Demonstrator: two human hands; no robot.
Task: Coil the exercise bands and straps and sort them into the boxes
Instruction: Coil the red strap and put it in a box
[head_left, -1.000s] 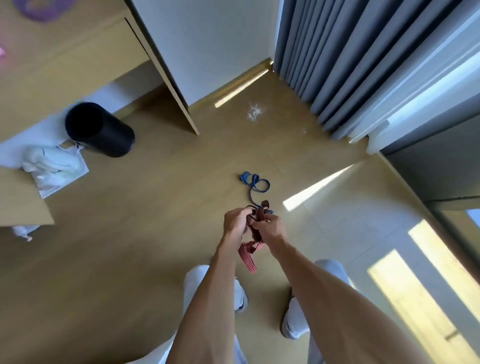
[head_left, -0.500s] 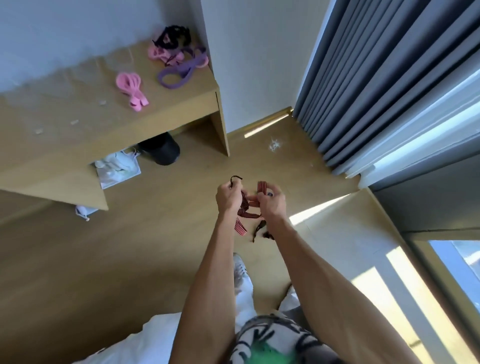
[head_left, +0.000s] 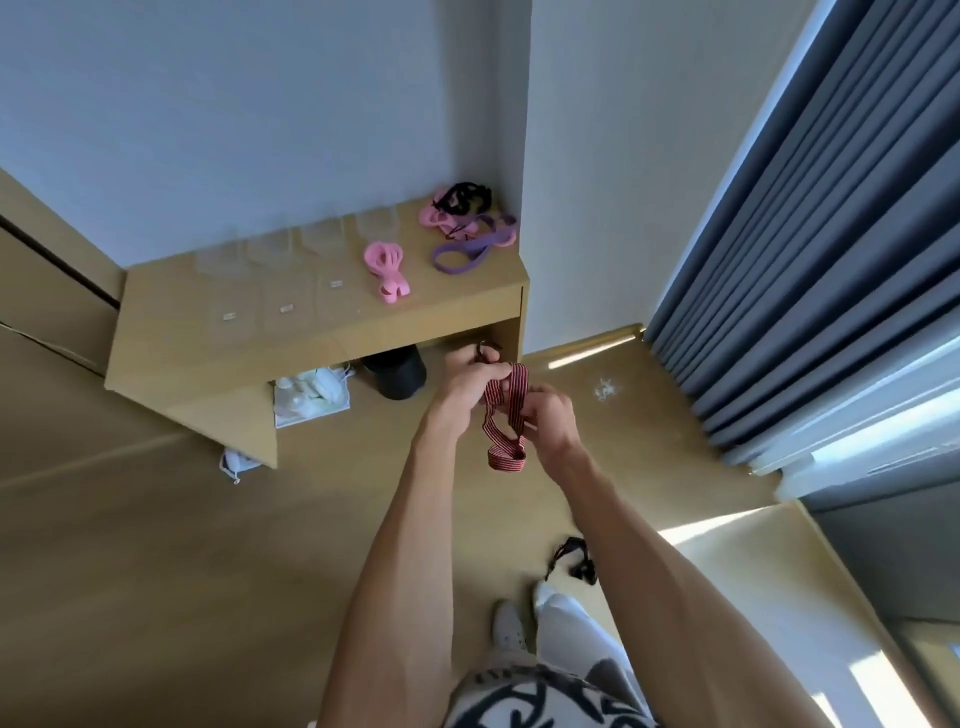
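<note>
A red-and-black striped strap (head_left: 506, 415) hangs in loops between my two hands in front of the desk. My left hand (head_left: 467, 382) grips its upper end, where a dark clip shows. My right hand (head_left: 550, 421) pinches the strap lower down. On the wooden desk (head_left: 171, 332) lie a pink band (head_left: 387, 267), a purple band (head_left: 470, 249), and a pink and black pile (head_left: 454, 205) in the corner. Several clear boxes (head_left: 291, 249) stand along the desk's back, with clear lids in front. A black strap (head_left: 571, 558) lies on the floor by my feet.
Under the desk stand a black bin (head_left: 397, 374) and white items on a sheet (head_left: 309, 397). A white pouch (head_left: 236, 462) lies on the floor by the desk leg. Grey curtains (head_left: 810, 260) hang on the right. Sun patches fall on the floor at right.
My view has risen from the floor to the desk as I stood up. Both hands lifted the striped strap and kept folding it. The blue strap on the floor is out of view.
</note>
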